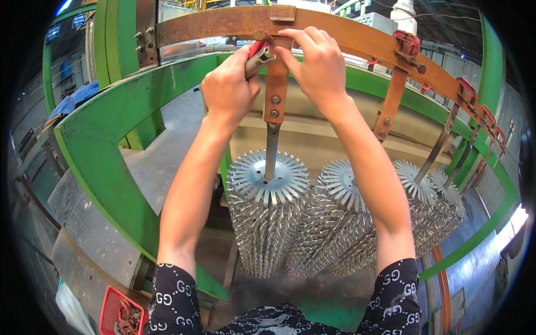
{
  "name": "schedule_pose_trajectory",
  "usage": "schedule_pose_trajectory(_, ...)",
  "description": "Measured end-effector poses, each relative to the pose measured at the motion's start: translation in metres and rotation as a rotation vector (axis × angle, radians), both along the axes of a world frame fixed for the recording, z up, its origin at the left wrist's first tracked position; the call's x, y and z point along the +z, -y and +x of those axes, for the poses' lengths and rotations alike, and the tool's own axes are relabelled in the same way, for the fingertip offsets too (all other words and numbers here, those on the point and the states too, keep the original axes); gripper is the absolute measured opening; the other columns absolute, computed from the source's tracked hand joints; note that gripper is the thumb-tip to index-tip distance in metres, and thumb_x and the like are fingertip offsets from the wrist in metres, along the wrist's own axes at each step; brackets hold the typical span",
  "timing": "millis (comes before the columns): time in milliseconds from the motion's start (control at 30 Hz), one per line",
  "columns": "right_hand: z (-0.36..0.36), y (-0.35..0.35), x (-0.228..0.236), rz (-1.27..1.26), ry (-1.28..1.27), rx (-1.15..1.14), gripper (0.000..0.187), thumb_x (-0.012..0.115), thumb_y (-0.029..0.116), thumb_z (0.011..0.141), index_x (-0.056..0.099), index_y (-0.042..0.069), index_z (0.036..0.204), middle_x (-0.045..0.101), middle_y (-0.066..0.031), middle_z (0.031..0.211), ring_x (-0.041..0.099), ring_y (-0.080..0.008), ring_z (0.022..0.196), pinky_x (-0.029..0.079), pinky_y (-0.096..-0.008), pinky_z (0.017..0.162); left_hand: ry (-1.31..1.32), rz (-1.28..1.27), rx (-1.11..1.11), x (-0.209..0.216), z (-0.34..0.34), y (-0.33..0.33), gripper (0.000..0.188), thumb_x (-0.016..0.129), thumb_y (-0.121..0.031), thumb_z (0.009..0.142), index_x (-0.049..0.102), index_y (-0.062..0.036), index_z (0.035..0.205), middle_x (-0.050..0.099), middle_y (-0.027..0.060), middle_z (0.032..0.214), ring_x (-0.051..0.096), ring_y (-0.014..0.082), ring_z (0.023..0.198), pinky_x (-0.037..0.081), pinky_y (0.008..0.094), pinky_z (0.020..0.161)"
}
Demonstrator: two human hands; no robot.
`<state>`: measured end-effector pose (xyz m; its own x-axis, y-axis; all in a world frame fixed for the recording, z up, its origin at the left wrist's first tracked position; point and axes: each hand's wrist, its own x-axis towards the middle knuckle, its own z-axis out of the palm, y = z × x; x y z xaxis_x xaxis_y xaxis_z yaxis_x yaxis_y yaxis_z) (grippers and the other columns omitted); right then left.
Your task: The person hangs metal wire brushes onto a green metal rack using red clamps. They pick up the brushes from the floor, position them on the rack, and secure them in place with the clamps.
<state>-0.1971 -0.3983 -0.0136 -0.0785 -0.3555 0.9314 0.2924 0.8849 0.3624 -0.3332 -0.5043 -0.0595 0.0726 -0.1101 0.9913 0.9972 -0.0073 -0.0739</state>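
Observation:
My left hand [231, 84] is closed around a grey metal tool [257, 63] with a notched end, and a red piece [257, 47] shows beside it. Just above is a rusty bolt head [259, 34]. My right hand [317, 70] has its thumb and fingers at the top of an upright copper-coloured hanger bar [276, 84], where it meets the long copper-coloured crossbar [218, 29]. Bolted to the hanger's lower end is a grey rod [272, 148]. It carries a slotted metal disc [262, 174] above a hanging bundle of shiny metal parts [259, 240].
More hangers with similar bundles [427, 218] follow to the right, held by red clamps [406, 47]. A green steel frame [106, 167] surrounds the work. At the lower left stands a red basket [106, 312] of small rusty parts. Beige panels [318, 131] lie behind the hangers.

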Motion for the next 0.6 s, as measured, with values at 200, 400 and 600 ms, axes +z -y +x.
schedule_pose_trajectory(200, -0.017, -0.008, 0.013, 0.112, -0.037, -0.024, 0.023, 0.078, 0.029, 0.073, 0.071, 0.018, 0.092, 0.061, -0.0001, 0.082, 0.058, -0.0209, 0.084, 0.041, -0.0372, 0.078, -0.077, 0.056, 0.023, 0.003, -0.002, -0.006, 0.038, 0.065, -0.005, 0.07, 0.065, -0.008, 0.108, 0.071, 0.0107, 0.092, 0.069, 0.0305, 0.076, 0.055, 0.0383, 0.063)
schedule_pose_trajectory(400, -0.024, -0.017, 0.015, 0.198, -0.056, -0.031, 0.017, 0.076, 0.023, 0.073, 0.071, 0.017, 0.089, 0.061, 0.0019, 0.08, 0.059, -0.0191, 0.082, 0.042, -0.0367, 0.077, -0.012, 0.034, -0.059, 0.002, -0.001, -0.009, 0.04, 0.069, -0.004, 0.074, 0.066, -0.0107, 0.113, 0.071, 0.0105, 0.094, 0.068, 0.0313, 0.08, 0.054, 0.0364, 0.069)
schedule_pose_trajectory(600, -0.016, -0.018, 0.02, 0.134, -0.023, -0.026, 0.015, 0.075, 0.019, 0.075, 0.072, 0.014, 0.089, 0.062, 0.0006, 0.081, 0.061, -0.0218, 0.08, 0.044, -0.0364, 0.074, 0.004, 0.025, -0.077, 0.005, -0.009, -0.019, 0.031, 0.072, -0.005, 0.073, 0.069, -0.0103, 0.103, 0.071, 0.0091, 0.091, 0.068, 0.029, 0.079, 0.055, 0.0349, 0.068)
